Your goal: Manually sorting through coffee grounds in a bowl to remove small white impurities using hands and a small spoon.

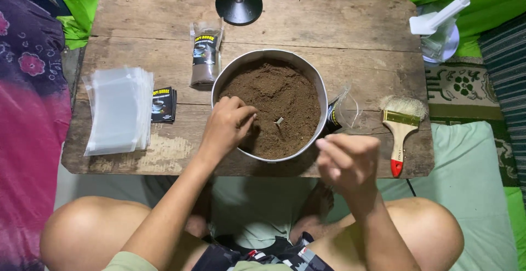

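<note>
From the head camera I see my left hand (pixel 229 124) reaching over the near rim of the round metal pan (pixel 318 84) in the middle of the wooden table (pixel 307 21), fingers curled together at the edge of the brown powder (pixel 274 104); whether they pinch anything I cannot tell. My right hand (pixel 349 161) hovers loosely curled just off the pan's near right side, seemingly holding nothing. The powder looks fine, dry and loose, so I judge it would spill and dust easily and is better scooped than pinched; a small pale handle (pixel 279 121) pokes out of it, its working end buried. The pan looks light but stiff, best gripped by the rim. A clear open pouch (pixel 346 108) touches the pan's right wall, thin, crinkly and slippery, best taken at its mouth. A stack of clear bags (pixel 118 109) and dark labels (pixel 163 105) lie to the left, a filled pouch (pixel 206 54) stands behind the pan, and a paintbrush (pixel 401 128) lies to the right. The lamp base (pixel 239 5) is cut off at the top
</note>
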